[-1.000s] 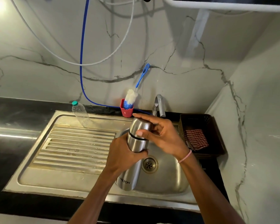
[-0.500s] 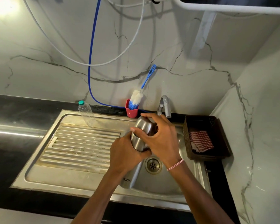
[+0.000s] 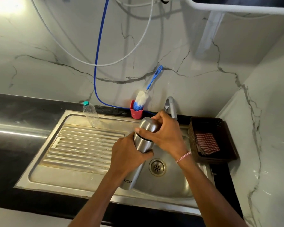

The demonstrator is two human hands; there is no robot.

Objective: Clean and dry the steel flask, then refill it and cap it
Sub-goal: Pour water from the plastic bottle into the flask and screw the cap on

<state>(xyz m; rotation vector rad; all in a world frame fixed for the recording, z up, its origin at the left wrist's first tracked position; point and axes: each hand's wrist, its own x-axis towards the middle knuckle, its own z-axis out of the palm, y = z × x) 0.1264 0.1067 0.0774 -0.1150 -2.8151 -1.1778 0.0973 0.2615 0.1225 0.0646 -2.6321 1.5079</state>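
Marble-veined wall [image 3: 170, 46] fills the back and the right side, with a blue hose [image 3: 97, 63] and a white hose [image 3: 138, 45] looping down across it. Below that runs the black countertop [image 3: 15, 112], and set into it is the stainless steel sink [image 3: 72, 182], ribbed drainboard [image 3: 82, 145] on the left, basin [image 3: 170, 182] on the right.

On the counter just right of the basin sits a dark brown basket [image 3: 203, 119], a red-and-white checked cloth [image 3: 206, 142] lying inside it.

Now the action: the steel flask [image 3: 143, 141] is up in the air over the basin, tilted, base down toward the camera and lettering showing near the bottom. Its domed cap [image 3: 148, 125] is on, pointing up and away. The left hand [image 3: 126, 154] is wrapped firmly round the flask's body just below the dark seam. The right hand [image 3: 166, 135] is clamped over the cap, fingers curled across the dome, thumb pressed on the near side.

Behind the hands, the tap [image 3: 170, 107] curves out from the wall. A clear plastic bottle [image 3: 91, 114] with a teal lid stands at the drainboard's back edge. A white-and-blue bottle brush [image 3: 142, 99] leans out of a small red cup [image 3: 136, 113] against the wall. The drain [image 3: 157, 167] shows just right of the flask, and a pink-and-white thread band [image 3: 183, 157] circles the right wrist.
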